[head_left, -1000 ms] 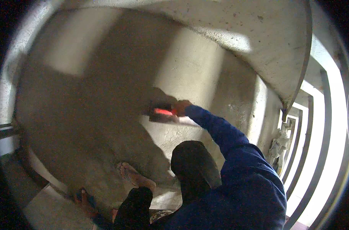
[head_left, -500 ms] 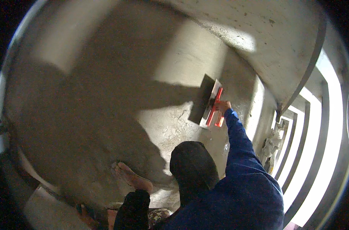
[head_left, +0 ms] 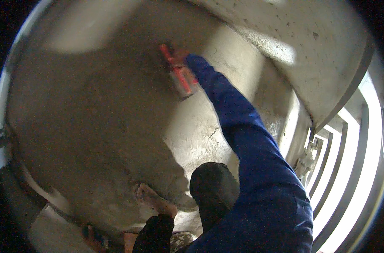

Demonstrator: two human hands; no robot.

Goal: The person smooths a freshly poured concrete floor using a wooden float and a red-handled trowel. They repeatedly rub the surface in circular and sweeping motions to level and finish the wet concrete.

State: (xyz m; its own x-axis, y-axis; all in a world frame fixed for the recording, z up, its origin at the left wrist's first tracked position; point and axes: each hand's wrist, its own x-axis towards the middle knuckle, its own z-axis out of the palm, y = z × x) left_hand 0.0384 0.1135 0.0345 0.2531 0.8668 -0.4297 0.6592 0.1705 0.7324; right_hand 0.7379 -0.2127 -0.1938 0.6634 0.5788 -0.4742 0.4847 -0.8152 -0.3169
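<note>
My right hand point(head_left: 182, 61), at the end of a blue sleeve, is closed round the red handle of a flat plastering trowel point(head_left: 183, 86). Its blade lies against the smooth grey cement floor point(head_left: 116, 105), far ahead of my knee, and the picture is smeared there by motion. Low at the left edge, my left hand point(head_left: 92, 240) is dim and partly cut off. Its fingers appear bent round something dark that I cannot make out.
My bare foot point(head_left: 156, 201) rests on the cement, left of my dark-clothed knee point(head_left: 215, 187). A pale wall point(head_left: 322, 33) rises at the upper right. Bright railing-like bars point(head_left: 352, 168) and a crumpled pale thing point(head_left: 306, 162) stand at the right.
My right hand has swept the trowel far to the left and away from me, stretching the arm across the floor. The left hand stays low at the left.
</note>
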